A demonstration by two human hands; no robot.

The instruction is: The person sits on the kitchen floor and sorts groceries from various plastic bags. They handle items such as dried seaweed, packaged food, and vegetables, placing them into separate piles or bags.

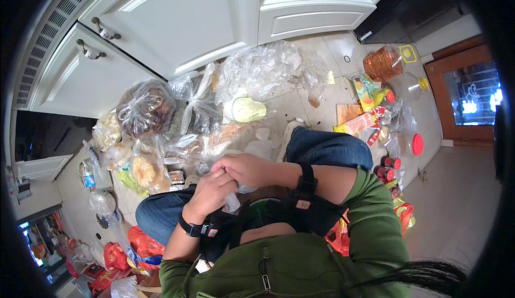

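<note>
Close together above my lap, both hands pinch a clear plastic bag (232, 202). My left hand (212, 193) is bent round its gathered plastic. Across it lies my right hand (246, 170), fingertips meeting the left fingers. The fingers hide most of the bag, and its contents cannot be made out. Just beyond the hands lie a white plastic container (261, 143) and a clear bag of orange-brown dried food (227, 133). A bag of round tan food (147, 173) rests left of the hands. Farther off is a pale bag with a green printed label (248, 109).
A large knotted bag of dark dried food (145, 108) stands by white cabinets (173, 20). At the right are an oil jug (382, 64), a wooden board (347, 112), red-lidded jars (384, 173) and food packets (356, 124). Red plastic bags (147, 241) lie at lower left.
</note>
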